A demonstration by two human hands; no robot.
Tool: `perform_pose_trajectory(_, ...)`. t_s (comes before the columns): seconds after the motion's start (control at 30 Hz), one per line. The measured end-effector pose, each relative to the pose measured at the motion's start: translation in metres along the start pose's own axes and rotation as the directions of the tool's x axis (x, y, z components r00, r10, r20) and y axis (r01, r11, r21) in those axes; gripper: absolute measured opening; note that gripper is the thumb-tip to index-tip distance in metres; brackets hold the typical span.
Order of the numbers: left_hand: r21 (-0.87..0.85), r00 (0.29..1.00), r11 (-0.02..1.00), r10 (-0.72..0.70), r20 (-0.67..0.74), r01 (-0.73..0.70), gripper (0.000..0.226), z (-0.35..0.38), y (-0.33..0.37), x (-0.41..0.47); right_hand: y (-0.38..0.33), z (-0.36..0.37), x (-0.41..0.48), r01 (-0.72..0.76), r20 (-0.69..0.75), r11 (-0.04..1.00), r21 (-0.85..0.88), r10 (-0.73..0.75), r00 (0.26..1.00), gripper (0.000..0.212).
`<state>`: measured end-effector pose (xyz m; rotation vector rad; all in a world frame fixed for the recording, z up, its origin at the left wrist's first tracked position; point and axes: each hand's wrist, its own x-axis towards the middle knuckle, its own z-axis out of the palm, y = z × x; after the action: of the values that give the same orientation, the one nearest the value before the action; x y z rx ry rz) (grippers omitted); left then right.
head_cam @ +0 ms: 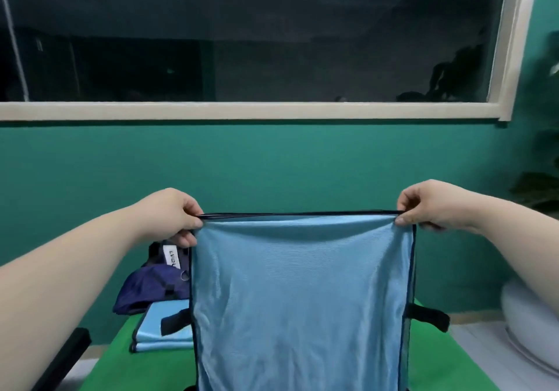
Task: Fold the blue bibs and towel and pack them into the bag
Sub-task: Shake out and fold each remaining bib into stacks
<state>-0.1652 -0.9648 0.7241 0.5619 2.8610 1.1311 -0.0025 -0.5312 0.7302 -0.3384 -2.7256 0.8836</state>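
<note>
Green table (115,369) at 6 o'clock. Teal wall (272,164) and dark window (242,43) at 12. Plant (544,148) at 3, with a white round object (526,330) below it. Navy bag (145,288) at 9, folded bib (160,330) just in front of it. At centre a bib (302,300) hangs upright, hiding mid-table. Left hand (172,215) and right hand (429,206) each pinch a top corner, fingers clamped on the hem.

Ahead of me: teal wall (272,164) w/ wide window (242,43), cream frame, dark glass. Below: green tabletop (121,369); pale floor (481,342) to R. Plant (540,191) at R edge, white rounded obj (523,315) under it.
</note>
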Motion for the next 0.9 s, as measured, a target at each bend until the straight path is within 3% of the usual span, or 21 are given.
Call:
perform_pose_trajectory(0.13, -0.240, 0.995, 0.971, -0.014, -0.094, -0.009, 0.008, -0.023, 0.023, 0.059, -0.015, -0.018, 0.062, 0.000, -0.083, 0.970, 0.244, 0.021, 0.996, 0.017)
perform_pose_trajectory(0.27, -0.328, 0.984, 0.943, -0.006, -0.179, -0.054, 0.013, -0.060, 0.061, 0.105, -0.046, -0.051, 0.121, 0.034, -0.196, 0.956, 0.290, 0.025, 0.980, 0.017)
perform_pose_trajectory(0.37, -0.326, 0.952, 0.931, 0.061, -0.301, -0.163, 0.007, -0.089, 0.098, 0.130, -0.085, -0.081, 0.153, 0.152, -0.334, 0.920, 0.361, -0.024, 0.942, 0.017)
perform_pose_trajectory(0.47, -0.276, 0.876, 0.914, 0.146, -0.459, -0.297, 0.011, -0.113, 0.128, 0.138, -0.119, -0.104, 0.165, 0.329, -0.511, 0.853, 0.404, -0.087, 0.855, 0.020)
perform_pose_trajectory(0.6, -0.242, 0.808, 0.885, 0.212, -0.550, -0.397, 0.014, -0.129, 0.133, 0.117, -0.130, -0.120, 0.153, 0.407, -0.567, 0.811, 0.421, -0.115, 0.816, 0.016)
perform_pose_trajectory(0.73, -0.157, 0.848, 0.934, 0.210, -0.486, -0.322, 0.008, -0.103, 0.097, 0.076, -0.099, -0.104, 0.111, 0.355, -0.539, 0.854, 0.380, -0.108, 0.835, 0.011)
perform_pose_trajectory(0.9, -0.013, 0.964, 0.987, 0.155, -0.216, -0.161, 0.009, -0.028, 0.038, 0.015, -0.037, -0.051, 0.037, 0.192, -0.385, 0.956, 0.223, -0.095, 0.918, 0.011)
